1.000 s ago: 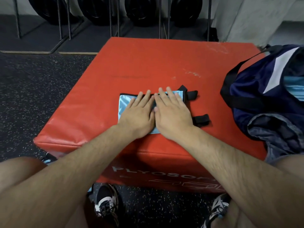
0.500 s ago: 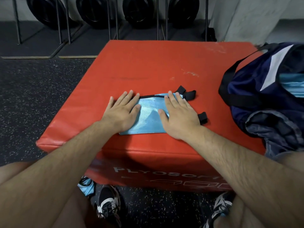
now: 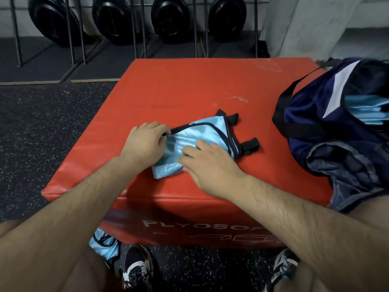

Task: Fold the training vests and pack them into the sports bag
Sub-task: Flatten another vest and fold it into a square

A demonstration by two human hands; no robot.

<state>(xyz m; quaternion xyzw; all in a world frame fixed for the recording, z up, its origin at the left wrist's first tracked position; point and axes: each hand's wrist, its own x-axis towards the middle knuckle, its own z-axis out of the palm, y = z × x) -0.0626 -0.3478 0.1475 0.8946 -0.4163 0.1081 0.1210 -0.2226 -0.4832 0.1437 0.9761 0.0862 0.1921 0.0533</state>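
Note:
A folded light-blue training vest (image 3: pixel 202 131) with black trim and black straps lies on the red plyo box (image 3: pixel 189 87), its left side raised a little. My left hand (image 3: pixel 145 142) grips the vest's left edge with curled fingers. My right hand (image 3: pixel 208 165) holds the vest's near right part, fingers on top and thumb at the front edge. At the box's right end sits the navy sports bag (image 3: pixel 315 127), open, with more folded blue vests (image 3: pixel 366 108) showing inside.
Another blue vest (image 3: pixel 103 247) lies on the floor by my left shoe (image 3: pixel 134 268). Black weight plates (image 3: pixel 113 20) stand in a rack behind the box. Speckled rubber floor (image 3: pixel 42 133) spreads to the left.
Both hands went from pressing flat on the vest to taking hold of it. The left hand curled round the left edge and the vest bunched up toward the right.

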